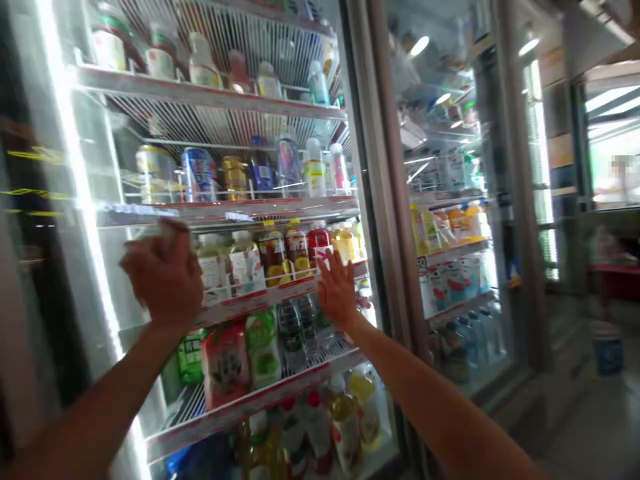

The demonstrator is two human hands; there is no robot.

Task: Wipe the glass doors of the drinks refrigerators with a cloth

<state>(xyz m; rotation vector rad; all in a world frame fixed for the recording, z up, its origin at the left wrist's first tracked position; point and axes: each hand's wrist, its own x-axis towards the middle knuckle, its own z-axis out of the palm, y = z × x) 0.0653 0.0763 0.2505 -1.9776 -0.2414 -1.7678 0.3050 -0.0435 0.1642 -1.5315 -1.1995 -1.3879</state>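
Observation:
My left hand (165, 277) is raised in front of the lit left edge of a drinks cooler, its fingers bent and smeared by motion, so what they hold, if anything, cannot be made out. Behind it is the middle shelf, with white-labelled bottles (245, 260) beside it. Fingers spread, my right hand (337, 290) is at the front edge of that shelf (290, 290), overlapping a bottle of red drink (319, 241). Whether it touches the shelf or bottle I cannot tell. Dark brown bottles with yellow caps (273, 253) stand to its left.
Cans (197, 175) and bottles line the shelf above. Lower down are a red pouch (225, 367), green packs (263, 347) and dark-labelled water bottles (291, 330). A metal door frame (385, 180) divides this cooler from another with glass doors on the right. A bucket (609, 350) stands farther right.

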